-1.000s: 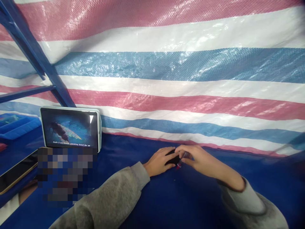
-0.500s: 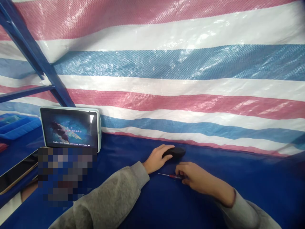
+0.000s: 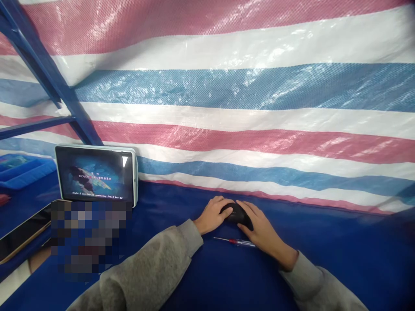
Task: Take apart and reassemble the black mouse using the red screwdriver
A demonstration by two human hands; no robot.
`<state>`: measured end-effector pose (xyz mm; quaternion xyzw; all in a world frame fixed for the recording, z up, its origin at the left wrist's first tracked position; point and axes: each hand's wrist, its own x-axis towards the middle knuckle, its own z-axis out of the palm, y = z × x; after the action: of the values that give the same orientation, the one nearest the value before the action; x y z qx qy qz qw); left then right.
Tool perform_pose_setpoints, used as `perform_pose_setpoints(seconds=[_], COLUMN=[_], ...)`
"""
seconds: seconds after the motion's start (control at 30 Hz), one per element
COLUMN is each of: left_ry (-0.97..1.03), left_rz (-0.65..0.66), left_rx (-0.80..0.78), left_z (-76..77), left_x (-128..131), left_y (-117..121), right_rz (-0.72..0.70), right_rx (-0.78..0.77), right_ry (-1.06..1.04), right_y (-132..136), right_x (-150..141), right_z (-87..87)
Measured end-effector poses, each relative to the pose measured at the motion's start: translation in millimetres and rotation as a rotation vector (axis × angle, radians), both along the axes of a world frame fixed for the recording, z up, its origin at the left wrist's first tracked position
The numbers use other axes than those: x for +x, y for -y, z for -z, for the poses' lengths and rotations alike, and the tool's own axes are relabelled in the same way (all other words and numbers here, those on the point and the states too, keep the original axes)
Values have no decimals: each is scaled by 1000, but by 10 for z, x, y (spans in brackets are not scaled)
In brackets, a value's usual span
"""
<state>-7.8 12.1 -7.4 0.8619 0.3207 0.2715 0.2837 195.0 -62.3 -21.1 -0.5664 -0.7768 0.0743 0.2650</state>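
A black computer mouse (image 3: pixel 239 215) rests on the blue tabletop between my two hands. My left hand (image 3: pixel 212 214) grips its left end, with the thumb along the near side and the fingers at the far side. My right hand (image 3: pixel 262 230) is wrapped around the right end, its fingers over the far edge and its thumb on the near side. Just in front of the mouse lies a small screwdriver (image 3: pixel 240 242) with a red and clear handle, its thin shaft pointing left. Neither hand touches it.
At the left a tablet (image 3: pixel 95 173) in a pale case stands upright, playing a video. A phone (image 3: pixel 27 229) and a blue divided tray (image 3: pixel 27 172) are farther left. Behind the table (image 3: pixel 168 276) hangs a striped tarp (image 3: pixel 227 116), beside a blue metal frame (image 3: pixel 53 82).
My right hand has let go of the screwdriver, which now lies on the table, and has moved up onto the mouse. The mouse has turned slightly; my left hand stays on it.
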Motion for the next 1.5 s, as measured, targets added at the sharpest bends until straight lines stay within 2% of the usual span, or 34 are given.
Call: perform_pose_setpoints(seconds=[0.3,0.47,0.73,0.87,1.5], left_ry=[-53,-47,-76,-86,-48], left_rz=[10,26,81,111,100], left_rx=[39,27,-67,-67,-54], left_z=[44,57,-48,-64,-48], left_x=[-1,-18,-55,-58,-43], left_y=[-18,-25,5,-4,2], right_rz=[6,7,-14,-23,-49], right_rx=[-82,-99,-113,-107,-112], right_ry=[-183,-178,-187,-196,-152], right_y=[-18,-7,3,-1,-11], right_x=[24,23,17,27,56], right_z=[62,48,-4,6,-14])
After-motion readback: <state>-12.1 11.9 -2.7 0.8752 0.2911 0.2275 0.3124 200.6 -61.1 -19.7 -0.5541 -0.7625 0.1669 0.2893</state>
